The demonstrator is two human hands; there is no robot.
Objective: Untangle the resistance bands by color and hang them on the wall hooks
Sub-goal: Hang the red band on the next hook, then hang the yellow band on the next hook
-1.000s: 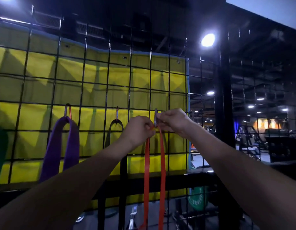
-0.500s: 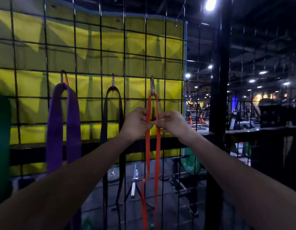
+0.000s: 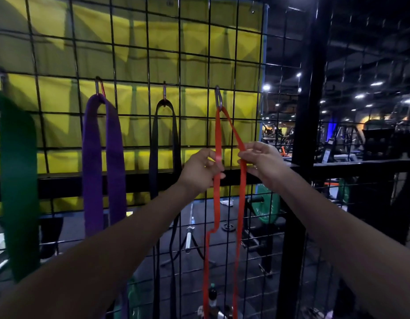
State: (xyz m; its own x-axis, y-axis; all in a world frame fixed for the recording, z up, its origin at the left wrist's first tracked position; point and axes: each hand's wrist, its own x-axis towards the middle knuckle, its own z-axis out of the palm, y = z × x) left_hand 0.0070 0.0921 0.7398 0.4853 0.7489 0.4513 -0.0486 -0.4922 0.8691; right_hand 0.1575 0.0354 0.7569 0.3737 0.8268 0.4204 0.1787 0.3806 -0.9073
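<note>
- Straightening step: the red band (image 3: 242, 192) hangs from its hook (image 3: 218, 97), above both grips.
- Left hand (image 3: 200, 172) pinches one strand, right hand (image 3: 260, 161) the other.
- Next, probably: smooth the kink below the left grip, then let go.

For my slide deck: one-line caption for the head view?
Both hands, left and right, pinch the red band hanging from its clip.

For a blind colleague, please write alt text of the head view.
Two hands, left and right, each hold one strand of a red band hanging from a clip on a black wire grid. Black, purple and green bands hang to its left.
</note>
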